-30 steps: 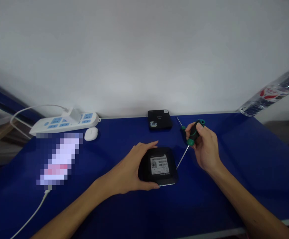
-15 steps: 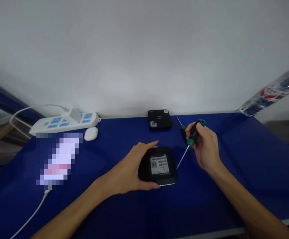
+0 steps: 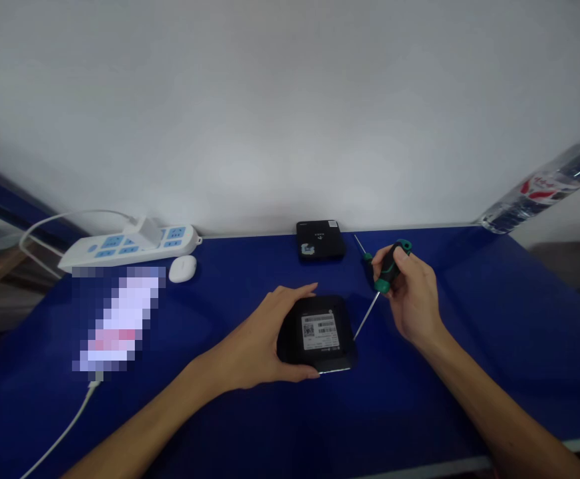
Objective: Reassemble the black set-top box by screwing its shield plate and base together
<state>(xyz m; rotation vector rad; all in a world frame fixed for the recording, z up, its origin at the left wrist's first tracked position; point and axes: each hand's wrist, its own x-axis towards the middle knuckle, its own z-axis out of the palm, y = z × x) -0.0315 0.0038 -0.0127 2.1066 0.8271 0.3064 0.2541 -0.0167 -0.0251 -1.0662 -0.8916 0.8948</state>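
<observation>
My left hand (image 3: 255, 336) grips a square black set-top box (image 3: 344, 326) from its left side, thumb along the near edge and fingers along the far edge. A white printed label (image 3: 320, 331) with a QR code faces up on it. My right hand (image 3: 414, 299) is closed around the black and green handle of a screwdriver (image 3: 368, 313). The shaft slants down to the left, and its tip is at the right edge of the box. Just beyond the right hand lies a second screwdriver (image 3: 367, 256), its handle partly hidden by the fingers.
Against the wall rests another black box (image 3: 320, 241). On the left are a white power strip (image 3: 130, 247) with a plugged-in charger (image 3: 145, 231), a white earbud case (image 3: 183, 269) and a pixelated phone (image 3: 120, 319) on a cable. A plastic bottle (image 3: 539, 189) stands at the right.
</observation>
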